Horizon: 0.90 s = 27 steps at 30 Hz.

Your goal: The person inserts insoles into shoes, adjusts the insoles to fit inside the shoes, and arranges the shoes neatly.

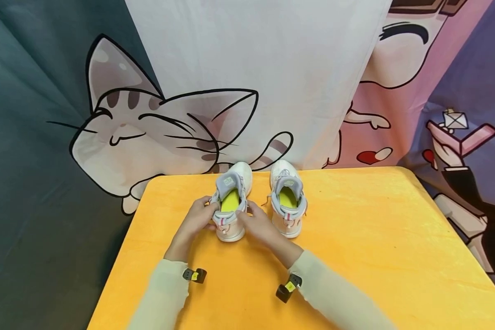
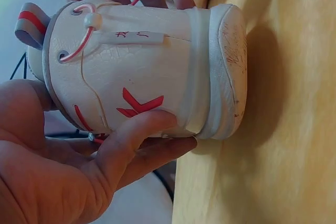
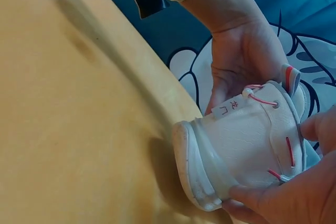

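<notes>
A white sneaker (image 1: 230,230) stands with its heel towards me and its toe pointing away. Yellow-green lining (image 1: 230,201) shows inside it. My left hand (image 1: 198,216) holds its left side, the thumb lying along the heel next to a red mark in the left wrist view. On the opposite side my right hand (image 1: 257,222) grips the shoe between thumb and fingers near the collar. Red cord, a small bead and a striped pull tab (image 2: 31,24) mark the heel. The matching sneaker (image 1: 287,225) sits just right of my right hand, untouched.
Both shoes are near the far edge of a yellow table (image 1: 375,247). Behind it hangs a cloth backdrop (image 1: 272,55) with a cartoon cat and figures. A small black camera (image 1: 288,288) is strapped at the right wrist, another camera (image 1: 195,275) at the left.
</notes>
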Each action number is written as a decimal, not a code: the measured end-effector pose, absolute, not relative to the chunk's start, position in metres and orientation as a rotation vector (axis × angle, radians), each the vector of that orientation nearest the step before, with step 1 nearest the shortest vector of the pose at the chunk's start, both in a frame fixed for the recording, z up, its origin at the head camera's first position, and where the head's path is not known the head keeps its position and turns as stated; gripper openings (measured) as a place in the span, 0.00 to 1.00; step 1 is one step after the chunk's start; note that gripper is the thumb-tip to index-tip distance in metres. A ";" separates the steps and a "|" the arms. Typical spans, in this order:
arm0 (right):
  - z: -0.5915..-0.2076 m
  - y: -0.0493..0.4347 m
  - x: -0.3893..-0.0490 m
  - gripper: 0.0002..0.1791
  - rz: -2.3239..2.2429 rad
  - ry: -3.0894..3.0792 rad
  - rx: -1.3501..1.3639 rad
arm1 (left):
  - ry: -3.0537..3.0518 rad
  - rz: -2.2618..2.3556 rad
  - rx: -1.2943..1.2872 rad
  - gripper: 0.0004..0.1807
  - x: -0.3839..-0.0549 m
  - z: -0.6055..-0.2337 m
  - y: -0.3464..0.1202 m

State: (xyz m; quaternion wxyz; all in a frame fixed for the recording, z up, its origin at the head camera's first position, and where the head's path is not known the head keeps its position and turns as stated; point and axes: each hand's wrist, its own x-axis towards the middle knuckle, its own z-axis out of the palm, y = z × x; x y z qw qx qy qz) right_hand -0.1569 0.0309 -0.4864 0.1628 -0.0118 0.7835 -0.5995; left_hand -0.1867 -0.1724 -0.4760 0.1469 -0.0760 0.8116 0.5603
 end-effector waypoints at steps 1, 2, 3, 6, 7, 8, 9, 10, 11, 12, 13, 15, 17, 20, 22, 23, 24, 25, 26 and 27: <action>-0.487 0.034 -0.156 0.36 -1.708 2.246 -0.027 | 2.332 1.622 -0.217 0.24 -0.186 -0.476 -0.169; -0.487 0.037 -0.154 0.36 -1.696 2.269 -0.013 | 2.327 1.631 -0.213 0.24 -0.186 -0.477 -0.165; -0.487 0.039 -0.152 0.36 -1.682 2.298 -0.005 | 2.323 1.639 -0.215 0.24 -0.186 -0.477 -0.162; -0.488 0.046 -0.149 0.35 -1.674 2.342 0.018 | 2.321 1.651 -0.220 0.23 -0.185 -0.478 -0.152; -0.489 0.048 -0.148 0.35 -1.676 2.350 0.032 | 2.321 1.651 -0.221 0.23 -0.185 -0.479 -0.149; -0.489 0.049 -0.147 0.35 -1.687 2.355 0.042 | 2.328 1.646 -0.223 0.23 -0.184 -0.480 -0.147; -0.491 0.050 -0.146 0.34 -1.711 2.346 0.047 | 2.334 1.641 -0.227 0.23 -0.184 -0.481 -0.144; -0.492 0.050 -0.146 0.34 -1.743 2.331 0.046 | 2.342 1.633 -0.224 0.23 -0.184 -0.482 -0.141; -0.494 0.051 -0.145 0.33 -1.771 2.322 0.047 | 2.350 1.627 -0.221 0.23 -0.183 -0.482 -0.139; -0.496 0.051 -0.145 0.33 -1.795 2.323 0.054 | 2.354 1.625 -0.216 0.23 -0.183 -0.483 -0.136; -0.498 0.051 -0.145 0.33 -1.812 2.326 0.069 | 2.355 1.626 -0.215 0.23 -0.183 -0.484 -0.134; -0.503 0.052 -0.145 0.31 -1.868 2.317 0.075 | 2.359 1.625 -0.208 0.23 -0.183 -0.485 -0.130; -0.505 0.053 -0.145 0.30 -1.915 2.300 0.096 | 2.367 1.624 -0.203 0.24 -0.184 -0.486 -0.126; -0.506 0.054 -0.143 0.30 -1.961 2.274 0.122 | 2.384 1.622 -0.213 0.24 -0.184 -0.487 -0.121; -0.506 0.054 -0.142 0.31 -1.964 2.282 0.133 | 2.399 1.623 -0.226 0.25 -0.185 -0.489 -0.118; -0.506 0.054 -0.142 0.31 -1.970 2.281 0.132 | 2.402 1.626 -0.234 0.26 -0.185 -0.489 -0.116; -0.506 0.055 -0.141 0.31 -1.967 2.291 0.133 | 2.407 1.628 -0.237 0.26 -0.185 -0.490 -0.115; -0.506 0.055 -0.141 0.31 -1.965 2.298 0.136 | 2.412 1.632 -0.240 0.26 -0.185 -0.490 -0.113; -0.506 0.055 -0.141 0.32 -1.957 2.312 0.133 | 2.414 1.639 -0.244 0.27 -0.186 -0.491 -0.112; -0.506 0.055 -0.140 0.32 -1.949 2.318 0.134 | 2.416 1.644 -0.245 0.27 -0.186 -0.491 -0.111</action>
